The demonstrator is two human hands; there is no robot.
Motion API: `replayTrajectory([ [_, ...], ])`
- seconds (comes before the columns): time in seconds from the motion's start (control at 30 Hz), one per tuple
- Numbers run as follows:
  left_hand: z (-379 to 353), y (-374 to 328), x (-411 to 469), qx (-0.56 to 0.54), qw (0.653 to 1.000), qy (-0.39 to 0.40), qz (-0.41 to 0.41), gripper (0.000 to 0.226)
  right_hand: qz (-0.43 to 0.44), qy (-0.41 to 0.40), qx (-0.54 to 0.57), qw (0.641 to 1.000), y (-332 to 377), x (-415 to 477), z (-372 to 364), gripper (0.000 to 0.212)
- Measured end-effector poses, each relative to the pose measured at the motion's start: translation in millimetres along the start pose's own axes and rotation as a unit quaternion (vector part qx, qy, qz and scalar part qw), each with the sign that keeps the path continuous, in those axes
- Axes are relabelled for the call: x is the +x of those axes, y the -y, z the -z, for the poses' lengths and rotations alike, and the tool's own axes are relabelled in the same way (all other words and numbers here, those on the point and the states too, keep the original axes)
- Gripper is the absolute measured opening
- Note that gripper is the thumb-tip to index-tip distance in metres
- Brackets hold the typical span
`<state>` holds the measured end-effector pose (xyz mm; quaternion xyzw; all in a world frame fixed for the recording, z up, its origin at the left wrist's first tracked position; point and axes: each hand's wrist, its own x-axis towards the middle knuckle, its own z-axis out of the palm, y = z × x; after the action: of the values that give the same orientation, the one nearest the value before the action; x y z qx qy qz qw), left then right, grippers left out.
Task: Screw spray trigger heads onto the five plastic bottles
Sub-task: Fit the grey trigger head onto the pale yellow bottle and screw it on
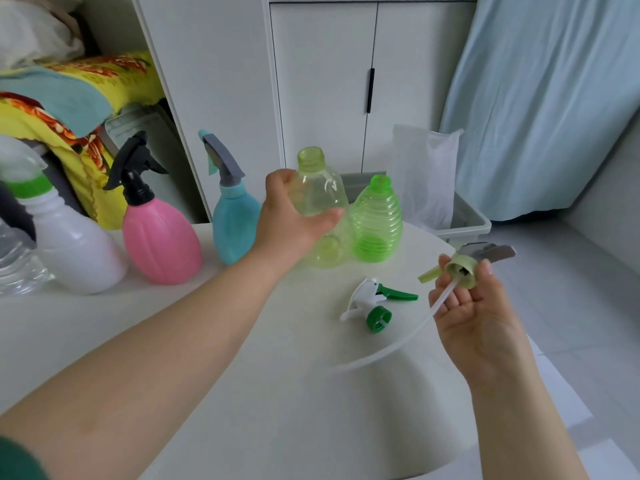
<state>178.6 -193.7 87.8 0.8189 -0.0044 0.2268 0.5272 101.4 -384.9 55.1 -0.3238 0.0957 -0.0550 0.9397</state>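
Observation:
My left hand (292, 216) grips a pale yellow-green clear bottle (320, 192) with an open neck, standing on the white table (242, 393). My right hand (474, 306) pinches a pale green and grey trigger head (467, 266) by its collar, its long clear dip tube (388, 344) trailing down to the left. A ribbed bright green bottle (377, 223) stands open-necked beside the held bottle. A white and green trigger head (375, 304) lies on the table in front of them. The white bottle (72, 244), pink bottle (157, 237) and blue bottle (235, 223) carry trigger heads.
A clear water bottle (17, 265) sits at the far left edge. Behind the table stand a white cabinet (322, 81), a grey bin (464, 220) with a plastic liner, and a light blue curtain (540, 98). Folded cloths (69, 95) fill the shelf at left.

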Motion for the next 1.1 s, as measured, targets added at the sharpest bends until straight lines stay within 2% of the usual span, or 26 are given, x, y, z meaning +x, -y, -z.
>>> replayTrajectory([
  [0.07, 13, -7, -14, -0.016, 1.0, 0.008, -0.025, 0.064, -0.001, -0.002, 0.005, 1.0, -1, -1, -1, 0.02],
  [0.2, 43, -19, -46, -0.009, 0.994, 0.096, -0.058, 0.057, 0.003, -0.002, 0.012, 1.0, 0, -5, -1, 0.023],
  [0.3, 68, -17, -61, 0.079, 0.985, 0.136, -0.071, 0.06, 0.012, -0.019, 0.041, 0.999, 5, -9, -1, 0.023],
  [0.43, 86, -10, -72, 0.258, 0.942, 0.202, -0.072, 0.075, 0.038, -0.057, 0.123, 0.99, 20, -15, 1, 0.02],
  [0.53, 87, -8, -80, 0.302, 0.918, 0.241, -0.091, 0.077, 0.045, -0.074, 0.141, 0.986, 23, -17, 4, 0.019],
  [0.7, 81, -6, -88, 0.321, 0.907, 0.248, -0.114, 0.077, 0.051, -0.091, 0.14, 0.985, 22, -15, 6, 0.019],
  [1.1, 67, -4, -93, 0.293, 0.908, 0.267, -0.135, 0.077, 0.038, -0.059, 0.071, 0.995, 7, -10, 1, 0.02],
])
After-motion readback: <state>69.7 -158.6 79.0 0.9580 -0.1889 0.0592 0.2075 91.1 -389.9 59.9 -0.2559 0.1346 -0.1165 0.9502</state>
